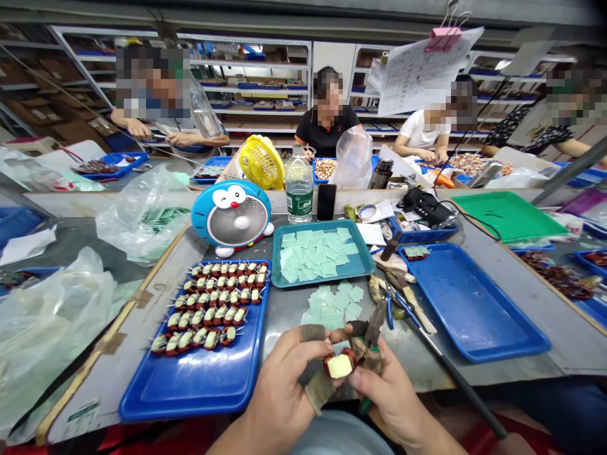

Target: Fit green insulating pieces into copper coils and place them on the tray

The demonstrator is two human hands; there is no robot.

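Close in front of me, my left hand (pixel 289 370) pinches a copper-wound coil (pixel 340 364) with a pale yellow face. A small green sheet piece (pixel 340 347) shows at the coil's top edge. My right hand (pixel 391 385) has its thumb against the coil's right side, and its fingers are wrapped round a tool with a dark flat blade (pixel 376 323) pointing up and away; its exact kind is unclear. Cloth-like wraps cover some fingers on both hands. Beyond them lie loose green squares (pixel 327 306) on the table, with more in a teal tray (pixel 277 278).
At left, a blue tray (pixel 190 392) carries rows of similar coils (pixel 213 303). A blue tray (pixel 478 309) at right has a few coils (pixel 416 253) in its corner. Pliers (pixel 396 306), a fan (pixel 232 218) and a water bottle (pixel 299 189) stand or lie around. Co-workers sit opposite.
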